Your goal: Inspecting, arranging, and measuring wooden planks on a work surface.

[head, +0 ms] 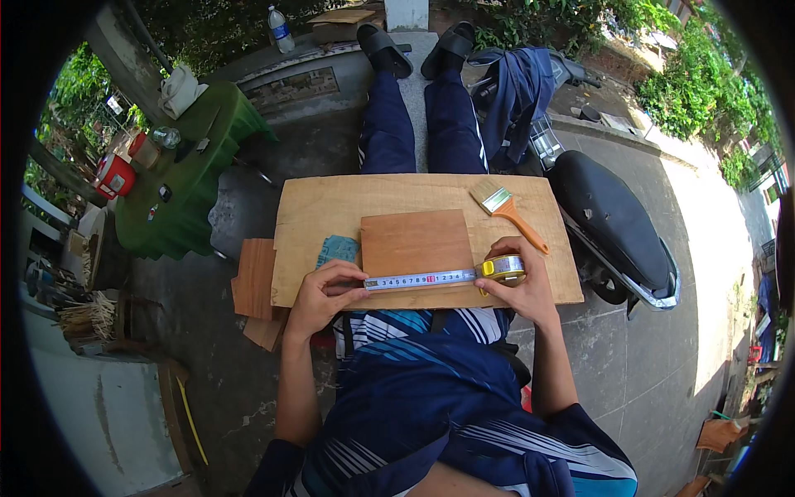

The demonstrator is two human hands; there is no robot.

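Note:
A reddish-brown wooden piece (415, 245) lies on a larger pale wooden board (310, 199) across my lap. Along its near edge runs the extended blade of a tape measure (428, 279). My left hand (323, 295) pinches the blade's end hook at the piece's near left corner. In my right hand (522, 282) is the yellow tape case, held at the piece's near right corner. A paintbrush (509, 214) with an orange handle rests at the board's far right. Left of the wooden piece is a teal piece of sandpaper or cloth (337, 250); I cannot tell which.
More wooden pieces (253, 279) stick out beyond the board's left side. A motorbike seat (612, 214) stands close on the right. At the left is a table with a green cloth (186, 180), holding a red container (116, 176). A water bottle (281, 31) stands on the far ledge.

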